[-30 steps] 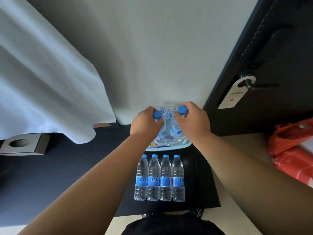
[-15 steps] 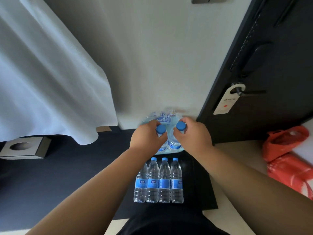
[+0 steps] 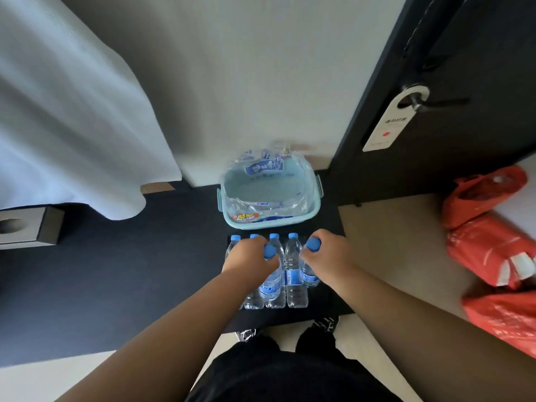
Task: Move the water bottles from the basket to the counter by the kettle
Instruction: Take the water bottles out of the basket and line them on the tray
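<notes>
Both hands have been drawn back from the basket (image 3: 316,208) toward the body since half a second ago, each bringing a bottle out with it. The left hand (image 3: 249,255) is curled round the neck of one bottle (image 3: 271,284), whose blue cap shows beside the knuckles. That bottle is held over the middle of the row of four bottles (image 3: 295,294) set side by side on the black mat (image 3: 330,303). The right hand (image 3: 330,256) is closed round the neck of a second bottle (image 3: 309,275), which is held just beside the row's right end.

Crumpled plastic wrap (image 3: 264,168) is seen in the basket, which stands just beyond the row against the wall.

A narrow strip of mat is left between the row's right end and the mat's right edge, where pale floor (image 3: 391,256) begins. The mat's near edge runs close behind the bottle bases. To the left, the dark counter (image 3: 130,271) stretches wide as far as a tissue box (image 3: 20,227), with a white cloth (image 3: 72,111) hanging over its far side. A door (image 3: 464,175) is found right of the basket, and red bags (image 3: 493,245) lie well apart on the right.
</notes>
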Available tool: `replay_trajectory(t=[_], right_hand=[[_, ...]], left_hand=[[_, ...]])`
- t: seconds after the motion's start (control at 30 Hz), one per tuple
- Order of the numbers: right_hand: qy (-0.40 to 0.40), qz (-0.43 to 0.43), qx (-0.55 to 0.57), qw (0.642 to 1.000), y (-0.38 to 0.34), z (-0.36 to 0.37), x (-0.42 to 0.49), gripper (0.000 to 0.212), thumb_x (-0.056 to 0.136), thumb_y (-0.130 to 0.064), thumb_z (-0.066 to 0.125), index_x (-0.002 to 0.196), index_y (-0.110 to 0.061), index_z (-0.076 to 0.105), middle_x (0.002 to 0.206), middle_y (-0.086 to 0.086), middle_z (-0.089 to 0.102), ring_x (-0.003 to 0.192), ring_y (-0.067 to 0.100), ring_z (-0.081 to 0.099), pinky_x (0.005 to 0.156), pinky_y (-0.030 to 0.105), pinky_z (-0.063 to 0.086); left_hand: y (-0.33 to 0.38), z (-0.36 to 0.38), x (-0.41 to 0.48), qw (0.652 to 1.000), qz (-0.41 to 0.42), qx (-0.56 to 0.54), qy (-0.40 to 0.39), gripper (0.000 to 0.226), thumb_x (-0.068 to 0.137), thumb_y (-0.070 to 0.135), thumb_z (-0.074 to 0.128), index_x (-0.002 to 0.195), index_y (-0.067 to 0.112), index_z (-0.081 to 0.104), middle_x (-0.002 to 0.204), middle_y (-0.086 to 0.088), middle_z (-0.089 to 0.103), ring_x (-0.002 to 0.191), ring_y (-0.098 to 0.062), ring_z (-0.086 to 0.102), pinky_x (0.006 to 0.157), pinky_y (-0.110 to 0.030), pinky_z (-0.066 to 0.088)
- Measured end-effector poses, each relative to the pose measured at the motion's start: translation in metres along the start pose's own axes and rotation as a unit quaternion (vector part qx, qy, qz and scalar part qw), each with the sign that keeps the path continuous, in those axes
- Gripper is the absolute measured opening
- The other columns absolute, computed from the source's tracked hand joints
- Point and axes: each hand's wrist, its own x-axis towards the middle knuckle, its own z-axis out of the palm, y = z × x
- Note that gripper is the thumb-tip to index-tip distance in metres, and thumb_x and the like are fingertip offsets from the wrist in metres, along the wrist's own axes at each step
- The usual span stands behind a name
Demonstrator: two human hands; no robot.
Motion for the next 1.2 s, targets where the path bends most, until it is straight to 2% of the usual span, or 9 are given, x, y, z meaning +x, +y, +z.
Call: replay_trajectory(t=[0.3,0.43,0.53,0.63,0.77,0.87,0.93,1.03,1.2], right_hand=[[-0.036,0.063,-0.031,0.997,0.040,0.026,0.020,0.017,0.087,-0.042,0.068,0.095,-0.028,0.063,0.080,-0.008,0.066,0.069,0.015,0.067,0.067,0.044,0.063],[-0.023,0.057,-0.064,0.996,0.042,0.040,0.048,0.037,0.096,-0.051,0.065,0.110,-0.017,0.064,0.088,-0.005,0.066,0.076,0.017,0.065,0.064,0.039,0.057],[-0.047,0.071,-0.104,0.991,0.040,0.050,0.070,0.036,0.100,-0.050,0.060,0.113,-0.016,0.064,0.099,0.002,0.069,0.087,0.024,0.068,0.069,0.038,0.056],[-0.076,0.078,-0.146,0.983,0.045,0.062,0.083,0.030,0.104,-0.041,0.054,0.107,-0.015,0.068,0.093,0.005,0.070,0.083,0.026,0.069,0.072,0.039,0.060],[-0.095,0.074,-0.184,0.976,0.061,0.080,0.080,0.041,0.103,-0.042,0.057,0.126,-0.008,0.063,0.084,0.005,0.071,0.073,0.023,0.070,0.063,0.035,0.059],[-0.134,0.078,-0.192,0.969,0.072,0.082,0.068,0.029,0.104,-0.039,0.056,0.114,-0.014,0.065,0.090,0.003,0.068,0.080,0.023,0.068,0.063,0.032,0.052],[-0.149,0.079,-0.191,0.967,0.081,0.083,0.063,0.026,0.103,-0.038,0.057,0.114,-0.015,0.065,0.096,0.004,0.066,0.086,0.025,0.068,0.069,0.034,0.054],[-0.168,0.069,-0.213,0.960,0.090,0.083,0.059,0.026,0.102,-0.038,0.058,0.112,-0.015,0.065,0.094,0.002,0.066,0.084,0.022,0.067,0.074,0.036,0.059],[-0.189,0.057,-0.266,0.944,0.099,0.077,0.058,0.025,0.101,-0.042,0.057,0.103,-0.018,0.063,0.087,0.000,0.065,0.076,0.019,0.067,0.063,0.032,0.054]], left_hand=[[-0.009,0.024,0.038,0.998,-0.070,0.003,0.008,0.032,0.093,0.051,0.060,0.104,0.021,0.062,0.088,0.004,0.067,0.080,-0.021,0.062,0.066,-0.031,0.048],[-0.010,0.034,0.065,0.994,-0.101,0.013,0.032,0.041,0.093,0.063,0.057,0.102,0.024,0.064,0.088,0.004,0.068,0.080,-0.023,0.067,0.072,-0.037,0.059],[-0.011,0.042,0.084,0.992,-0.120,-0.003,0.033,0.040,0.093,0.061,0.057,0.111,0.026,0.067,0.093,0.004,0.070,0.082,-0.023,0.069,0.080,-0.041,0.061],[-0.016,0.051,0.099,0.992,-0.126,-0.004,0.030,0.042,0.096,0.058,0.057,0.114,0.023,0.069,0.094,0.003,0.072,0.084,-0.023,0.068,0.075,-0.035,0.057],[-0.025,0.062,0.099,0.989,-0.150,0.013,0.000,0.046,0.099,0.059,0.051,0.106,0.017,0.065,0.091,-0.001,0.071,0.086,-0.027,0.070,0.072,-0.035,0.054],[-0.033,0.072,0.084,0.987,-0.159,0.001,-0.018,0.037,0.098,0.055,0.052,0.103,0.018,0.060,0.078,0.002,0.062,0.075,-0.024,0.065,0.079,-0.039,0.059],[-0.040,0.079,0.073,0.989,-0.147,0.003,-0.017,0.032,0.099,0.051,0.054,0.110,0.022,0.061,0.077,0.005,0.064,0.068,-0.019,0.066,0.071,-0.035,0.059],[-0.054,0.088,0.062,0.991,-0.129,0.019,-0.036,0.034,0.098,0.054,0.057,0.111,0.023,0.056,0.086,0.002,0.068,0.070,-0.021,0.065,0.059,-0.032,0.052],[-0.074,0.094,0.046,0.991,-0.099,0.067,-0.064,0.031,0.100,0.055,0.056,0.112,0.027,0.053,0.096,0.007,0.067,0.078,-0.020,0.065,0.065,-0.034,0.054]])
